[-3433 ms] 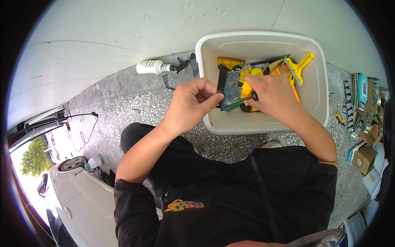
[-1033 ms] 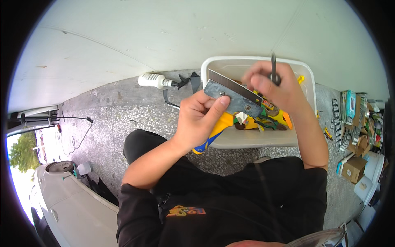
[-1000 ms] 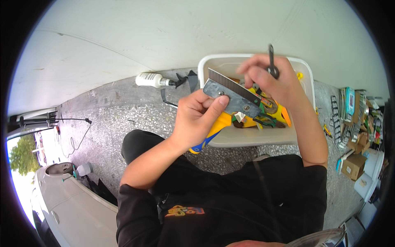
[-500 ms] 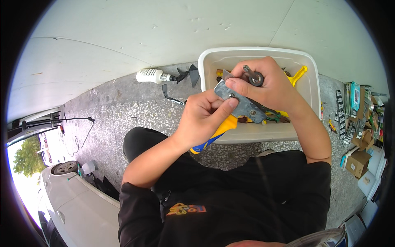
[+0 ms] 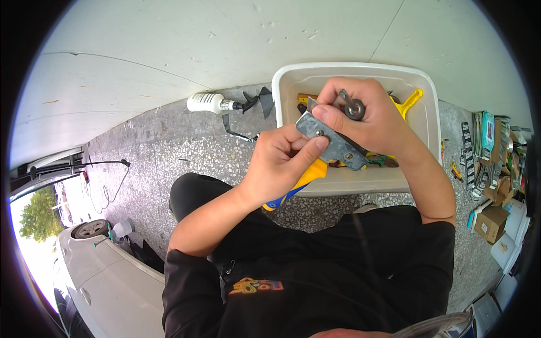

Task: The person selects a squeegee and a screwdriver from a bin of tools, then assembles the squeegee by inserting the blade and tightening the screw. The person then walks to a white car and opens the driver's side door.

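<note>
The plate I pinch is mottled blue-grey with dull silver screws, and its handle is bright yellow and blue. The metal tool I grip is dark grey. My shirt is black, its chest print orange, yellow, red and blue. I see a pale beige bin with a whiter rim, a grey floor speckled white, and a white bottle with a black nozzle.

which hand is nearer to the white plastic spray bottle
Left: the left hand is below and right of the bottle in the picture; the right hand is farther right, over the beige plastic tub.
</note>
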Motion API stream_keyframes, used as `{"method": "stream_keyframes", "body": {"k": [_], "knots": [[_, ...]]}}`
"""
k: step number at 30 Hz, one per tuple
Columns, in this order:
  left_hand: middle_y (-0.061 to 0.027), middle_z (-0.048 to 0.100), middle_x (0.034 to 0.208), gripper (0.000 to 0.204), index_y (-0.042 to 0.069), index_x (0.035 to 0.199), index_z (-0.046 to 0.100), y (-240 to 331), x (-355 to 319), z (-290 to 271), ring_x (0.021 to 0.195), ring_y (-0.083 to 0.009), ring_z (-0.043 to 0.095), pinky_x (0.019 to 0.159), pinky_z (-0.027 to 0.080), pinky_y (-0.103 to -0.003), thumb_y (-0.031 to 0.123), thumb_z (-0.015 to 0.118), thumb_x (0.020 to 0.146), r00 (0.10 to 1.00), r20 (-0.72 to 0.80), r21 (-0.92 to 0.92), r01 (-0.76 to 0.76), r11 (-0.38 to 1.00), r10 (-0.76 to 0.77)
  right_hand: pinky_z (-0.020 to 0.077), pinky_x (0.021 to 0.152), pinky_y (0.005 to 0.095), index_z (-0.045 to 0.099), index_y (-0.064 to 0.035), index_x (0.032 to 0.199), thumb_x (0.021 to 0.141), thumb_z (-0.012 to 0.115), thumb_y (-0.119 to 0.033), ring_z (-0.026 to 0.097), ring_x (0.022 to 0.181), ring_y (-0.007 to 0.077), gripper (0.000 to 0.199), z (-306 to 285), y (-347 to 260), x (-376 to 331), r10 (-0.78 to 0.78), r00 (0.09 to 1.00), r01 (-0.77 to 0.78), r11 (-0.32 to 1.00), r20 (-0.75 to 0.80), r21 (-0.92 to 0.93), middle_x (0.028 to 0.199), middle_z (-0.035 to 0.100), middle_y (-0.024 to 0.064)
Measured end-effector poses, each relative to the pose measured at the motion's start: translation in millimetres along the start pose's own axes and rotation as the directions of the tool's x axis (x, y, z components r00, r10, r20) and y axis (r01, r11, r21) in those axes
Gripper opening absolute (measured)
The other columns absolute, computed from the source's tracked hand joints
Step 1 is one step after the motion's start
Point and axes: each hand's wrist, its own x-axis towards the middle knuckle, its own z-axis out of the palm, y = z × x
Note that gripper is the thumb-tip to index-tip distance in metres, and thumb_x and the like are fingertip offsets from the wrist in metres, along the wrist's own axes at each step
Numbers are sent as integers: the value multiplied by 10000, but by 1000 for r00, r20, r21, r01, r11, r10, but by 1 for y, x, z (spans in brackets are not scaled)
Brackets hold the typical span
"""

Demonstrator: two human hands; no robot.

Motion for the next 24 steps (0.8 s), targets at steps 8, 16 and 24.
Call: {"method": "stream_keyframes", "body": {"k": [8,16,24], "knots": [[20,551,576,279,18,675,524,-6,-1,-3,538,-9,461,450,376,-203,151,658,881,999,5,73,-36,997,35,385,548,264,551,8,756,831,644,-182,431,585,95,225,-3,-4,-2,13,1000,-11,998,28,-55,617,516,46],[23,546,571,281,18,672,523,-3,-2,2,540,-7,456,447,371,-200,150,656,882,998,2,51,-56,997,56,381,544,261,555,8,745,828,636,-165,432,579,87,208,-5,-5,-3,22,998,-20,999,64,-35,602,512,33],[20,554,583,269,12,693,530,-9,-2,-1,544,-6,471,452,378,-199,153,644,891,998,38,41,-47,998,45,393,566,260,561,2,744,809,646,-193,452,593,91,223,-9,-5,-2,107,989,-105,994,105,-25,615,521,34]]}}
